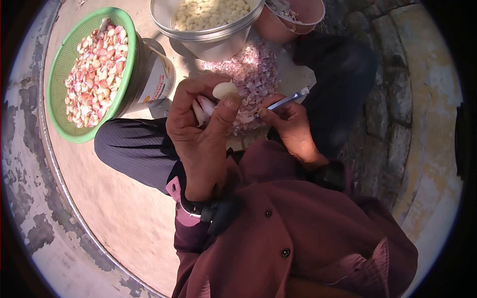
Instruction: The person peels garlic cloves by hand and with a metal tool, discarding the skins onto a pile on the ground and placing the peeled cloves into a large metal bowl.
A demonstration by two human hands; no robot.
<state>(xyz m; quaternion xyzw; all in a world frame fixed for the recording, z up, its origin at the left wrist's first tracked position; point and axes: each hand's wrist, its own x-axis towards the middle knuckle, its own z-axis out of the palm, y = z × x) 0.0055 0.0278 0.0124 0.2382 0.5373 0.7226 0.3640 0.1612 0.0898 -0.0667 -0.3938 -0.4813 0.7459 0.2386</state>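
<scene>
My left hand [201,134] is raised in the middle, its thumb and forefinger pinching a pale peeled garlic clove [224,90]. Several cloves with pinkish skin [202,110] are tucked in the same palm. To its right, my right hand [290,126] is closed around a slim, shiny blue-grey tool [289,99], which looks like a small knife and points up to the right. Its lower end is hidden by the fingers. Beneath and beyond both hands lies a heap of pinkish garlic skins [256,64].
A green mesh basket [130,54] of unpeeled cloves rests at the left, by a printed bucket [161,79]. At the back, a whitish tub [213,42] holds peeled cloves. A reddish-brown bowl [278,32] with skins stands beside it. My bent knees flank the heap.
</scene>
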